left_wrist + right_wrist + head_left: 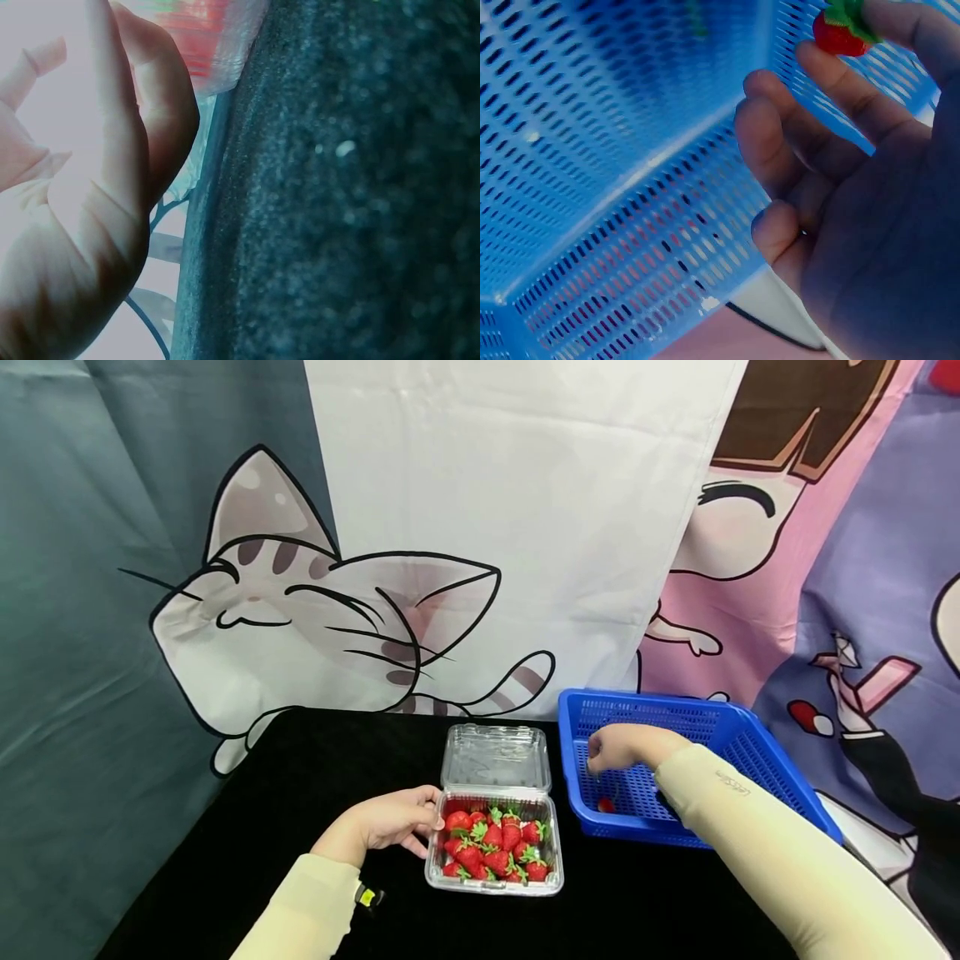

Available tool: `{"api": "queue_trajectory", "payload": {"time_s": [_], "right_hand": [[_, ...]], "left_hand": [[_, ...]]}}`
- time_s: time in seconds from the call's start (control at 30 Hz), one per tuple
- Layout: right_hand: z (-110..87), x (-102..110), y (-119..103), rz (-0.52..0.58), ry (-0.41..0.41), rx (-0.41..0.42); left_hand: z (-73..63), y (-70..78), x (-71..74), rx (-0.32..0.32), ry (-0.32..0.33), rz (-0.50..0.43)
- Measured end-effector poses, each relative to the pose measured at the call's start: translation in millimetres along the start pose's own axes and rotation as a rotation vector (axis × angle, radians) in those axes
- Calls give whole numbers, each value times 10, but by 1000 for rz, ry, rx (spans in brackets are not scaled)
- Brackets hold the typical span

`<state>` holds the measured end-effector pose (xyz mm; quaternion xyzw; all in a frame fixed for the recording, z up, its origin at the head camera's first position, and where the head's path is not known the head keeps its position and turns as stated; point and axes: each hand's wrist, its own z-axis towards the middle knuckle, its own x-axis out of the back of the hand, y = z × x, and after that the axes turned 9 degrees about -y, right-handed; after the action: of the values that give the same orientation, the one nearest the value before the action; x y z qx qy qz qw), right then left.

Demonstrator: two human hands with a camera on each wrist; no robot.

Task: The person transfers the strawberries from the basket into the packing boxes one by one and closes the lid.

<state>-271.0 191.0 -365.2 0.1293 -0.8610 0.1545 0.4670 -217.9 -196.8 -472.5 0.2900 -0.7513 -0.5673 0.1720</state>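
A clear plastic clamshell box (495, 889) stands on the black-covered table with its lid (497, 758) folded back. Red strawberries (491, 837) with green leaves fill its base. My left hand (393, 818) holds the left side of the box, thumb over the rim and fingers outside. In the head view my right hand (622, 747) reaches into the blue basket (577, 768). The right wrist view shows it pinching a strawberry (844, 34) between thumb and index finger, other fingers loosely curled. Another strawberry (606, 805) shows on the basket floor below that hand.
The blue basket has slotted walls and stands right of the box, a small gap between them. Behind the table (315, 760) hangs a curtain (480, 485) printed with a cartoon cat and figures.
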Motion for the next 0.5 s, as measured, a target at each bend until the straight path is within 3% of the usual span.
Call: {"api": "queue_trajectory", "payload": {"time_s": [0.27, 0.37, 0.5], "right_hand": [[-321, 235, -75, 161, 200, 97], [-414, 239, -197, 128, 279, 116], [-522, 158, -455, 4, 400, 143]], "left_hand": [[5, 8, 13, 4, 0, 0], [3, 18, 10, 4, -3, 2], [3, 19, -1, 8, -4, 0]]}}
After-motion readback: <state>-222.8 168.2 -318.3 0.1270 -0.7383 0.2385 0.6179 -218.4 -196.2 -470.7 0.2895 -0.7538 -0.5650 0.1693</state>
